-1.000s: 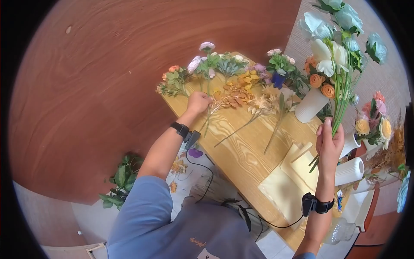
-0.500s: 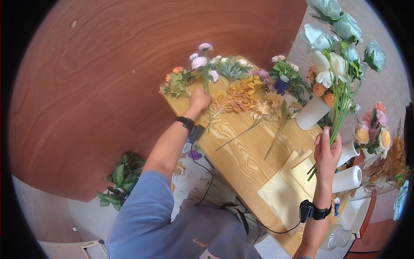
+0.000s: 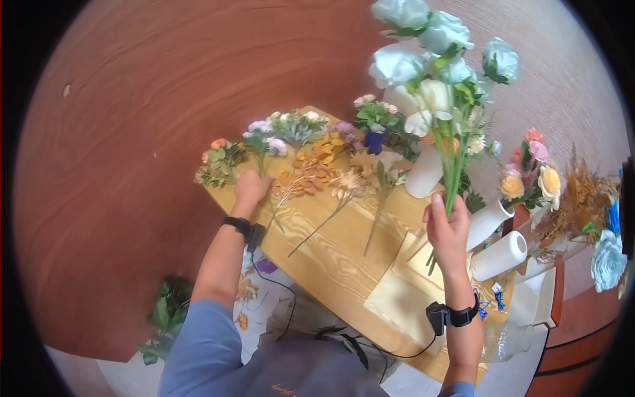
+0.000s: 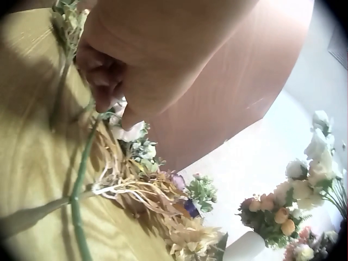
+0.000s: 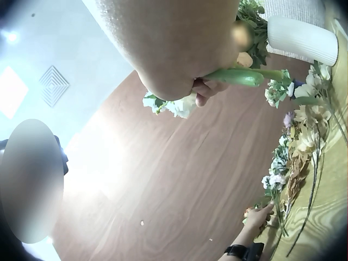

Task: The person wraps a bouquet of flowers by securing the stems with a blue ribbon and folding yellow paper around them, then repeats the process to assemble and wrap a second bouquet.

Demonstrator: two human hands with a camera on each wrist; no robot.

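My right hand (image 3: 450, 231) grips the green stems (image 3: 452, 172) of an upright bunch of artificial flowers, with pale blue blooms (image 3: 446, 33) and white blooms (image 3: 435, 99) at the top. The cut stem ends stick out below the fist, and in the right wrist view they show as a thick green bundle (image 5: 234, 77). My left hand (image 3: 251, 188), low over the table's far left end, pinches the stem of a pale lilac flower spray (image 3: 268, 137). In the left wrist view its green stem (image 4: 81, 174) runs down from the fingertips across the wood.
Orange flowers (image 3: 218, 155), yellow-brown leaf sprays (image 3: 311, 175) and beige flowers (image 3: 347, 185) lie along the wooden table (image 3: 331, 264). White ribbed vases (image 3: 499, 257) lean at the right, near cream sheets (image 3: 397, 304). A glass vase (image 3: 506, 343) is at the front right.
The head view has turned, shifting the table leftward in it. My left hand has lowered the lilac flower spray toward the tabletop. My right hand keeps its hold on the bunch.
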